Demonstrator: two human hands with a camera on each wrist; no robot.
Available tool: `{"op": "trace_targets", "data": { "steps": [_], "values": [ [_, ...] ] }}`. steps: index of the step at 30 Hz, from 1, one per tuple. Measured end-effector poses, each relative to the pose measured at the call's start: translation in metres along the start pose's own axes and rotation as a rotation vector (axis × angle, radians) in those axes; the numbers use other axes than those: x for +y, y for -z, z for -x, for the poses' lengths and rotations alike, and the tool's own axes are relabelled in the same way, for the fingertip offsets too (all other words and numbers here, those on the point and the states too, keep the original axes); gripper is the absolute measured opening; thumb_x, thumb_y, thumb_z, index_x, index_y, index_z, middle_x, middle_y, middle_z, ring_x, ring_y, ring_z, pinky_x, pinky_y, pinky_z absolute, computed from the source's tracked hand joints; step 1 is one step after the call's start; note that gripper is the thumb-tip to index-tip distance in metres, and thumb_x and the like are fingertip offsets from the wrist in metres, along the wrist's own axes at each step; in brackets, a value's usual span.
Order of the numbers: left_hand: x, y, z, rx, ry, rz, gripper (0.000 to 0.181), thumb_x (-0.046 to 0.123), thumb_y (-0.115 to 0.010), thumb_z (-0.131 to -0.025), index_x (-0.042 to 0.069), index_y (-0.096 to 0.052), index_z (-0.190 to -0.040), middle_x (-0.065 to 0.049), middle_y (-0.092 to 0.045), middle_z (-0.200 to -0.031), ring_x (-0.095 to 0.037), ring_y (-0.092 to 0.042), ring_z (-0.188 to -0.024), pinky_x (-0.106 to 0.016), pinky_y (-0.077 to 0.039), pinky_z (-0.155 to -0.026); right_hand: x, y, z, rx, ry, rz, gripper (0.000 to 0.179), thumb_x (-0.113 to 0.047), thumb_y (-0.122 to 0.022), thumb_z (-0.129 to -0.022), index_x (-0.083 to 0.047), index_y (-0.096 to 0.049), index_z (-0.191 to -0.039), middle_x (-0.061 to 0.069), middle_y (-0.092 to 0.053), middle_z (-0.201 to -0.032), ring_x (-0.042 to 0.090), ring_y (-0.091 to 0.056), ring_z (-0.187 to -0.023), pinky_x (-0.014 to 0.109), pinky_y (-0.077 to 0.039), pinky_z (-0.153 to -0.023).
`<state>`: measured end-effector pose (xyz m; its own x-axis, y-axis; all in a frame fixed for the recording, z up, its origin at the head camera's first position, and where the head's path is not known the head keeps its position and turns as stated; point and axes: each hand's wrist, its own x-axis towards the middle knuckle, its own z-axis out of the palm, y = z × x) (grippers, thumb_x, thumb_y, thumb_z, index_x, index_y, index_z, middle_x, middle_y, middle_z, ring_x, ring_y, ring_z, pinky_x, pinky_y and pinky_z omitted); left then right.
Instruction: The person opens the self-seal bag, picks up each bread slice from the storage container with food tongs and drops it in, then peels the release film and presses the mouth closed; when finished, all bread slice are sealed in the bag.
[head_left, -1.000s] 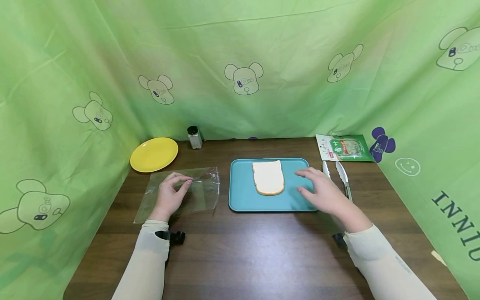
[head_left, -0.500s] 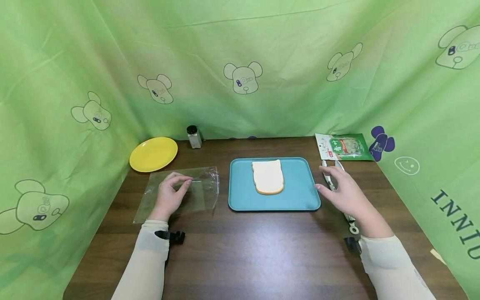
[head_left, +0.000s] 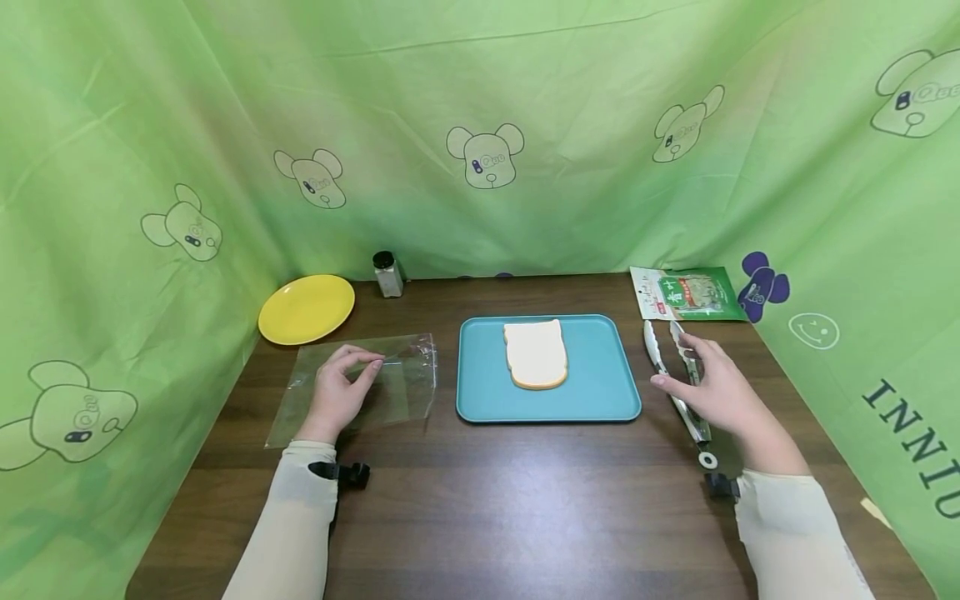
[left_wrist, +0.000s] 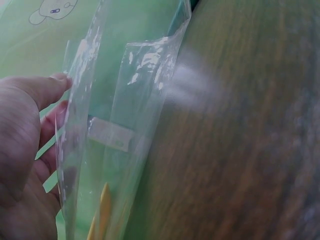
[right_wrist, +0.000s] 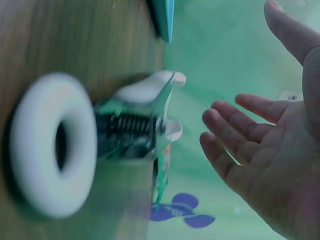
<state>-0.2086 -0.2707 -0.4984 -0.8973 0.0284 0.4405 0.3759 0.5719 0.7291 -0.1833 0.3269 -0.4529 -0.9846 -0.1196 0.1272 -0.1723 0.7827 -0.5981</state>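
A clear plastic bag [head_left: 405, 387] lies on the left of the table, its mouth toward the tray. My left hand [head_left: 341, 393] pinches the bag's upper film between thumb and fingers; the film rises as a raised sheet in the left wrist view. Over the metal tongs [head_left: 686, 408] my right hand [head_left: 723, 396] hovers with thumb and fingers spread, and the right wrist view shows a gap between them. The tongs' white ring [right_wrist: 52, 145] looms large there. Between the hands, a slice of bread [head_left: 537, 357] lies on a blue tray [head_left: 603, 375].
A yellow plate [head_left: 306, 310] sits at the back left beside a black-capped spice jar [head_left: 388, 275]. At the back right lies a green-and-white packet [head_left: 690, 293], near the tips of the tongs. Green printed curtains [head_left: 562, 217] enclose the table's back and sides.
My right hand has moved right, from above the tray's right side to over the tongs. The left hand stays at the bag, and the bread has not moved.
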Motion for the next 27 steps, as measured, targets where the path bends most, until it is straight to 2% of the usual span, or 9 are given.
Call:
{"op": "trace_targets", "data": {
  "steps": [5, 12, 22, 27],
  "values": [
    [0.0, 0.001, 0.001, 0.0, 0.003, -0.002, 0.011, 0.026, -0.075, -0.1, 0.019, -0.082, -0.106, 0.006, -0.067, -0.105, -0.014, -0.063, -0.104, -0.03, -0.047, -0.089, 0.012, 0.001, 0.001, -0.052, -0.057, 0.012, 0.104, -0.049, -0.077, -0.094, 0.013, -0.023, -0.158, 0.04, -0.036, -0.148, 0.06, -0.046, -0.126, 0.075, -0.039, -0.101],
    [0.0, 0.0, 0.0, 0.001, -0.014, -0.008, 0.012, 0.024, -0.074, -0.101, 0.018, -0.082, -0.107, 0.002, -0.068, -0.105, -0.018, -0.064, -0.103, -0.03, -0.047, -0.088, 0.028, 0.002, 0.001, -0.113, -0.103, -0.014, 0.109, -0.052, -0.076, -0.094, 0.01, -0.016, -0.161, 0.041, -0.033, -0.151, 0.061, -0.041, -0.134, 0.075, -0.036, -0.104],
    [-0.002, -0.001, -0.001, 0.008, -0.014, -0.004, 0.011, 0.025, -0.076, -0.1, 0.018, -0.082, -0.106, 0.005, -0.068, -0.104, -0.014, -0.063, -0.101, -0.026, -0.047, -0.088, 0.035, 0.006, 0.002, -0.157, -0.146, -0.002, 0.115, -0.051, -0.081, -0.091, 0.016, -0.017, -0.158, 0.043, -0.034, -0.147, 0.06, -0.044, -0.13, 0.073, -0.036, -0.105],
    [-0.003, -0.001, -0.001, 0.005, -0.008, 0.002, 0.011, 0.026, -0.075, -0.1, 0.019, -0.082, -0.106, 0.006, -0.067, -0.103, -0.013, -0.063, -0.101, -0.03, -0.047, -0.088, 0.041, 0.005, 0.0, -0.177, -0.159, -0.023, 0.113, -0.051, -0.081, -0.09, 0.016, -0.02, -0.157, 0.042, -0.036, -0.15, 0.058, -0.046, -0.131, 0.07, -0.039, -0.104]
  ]
}}
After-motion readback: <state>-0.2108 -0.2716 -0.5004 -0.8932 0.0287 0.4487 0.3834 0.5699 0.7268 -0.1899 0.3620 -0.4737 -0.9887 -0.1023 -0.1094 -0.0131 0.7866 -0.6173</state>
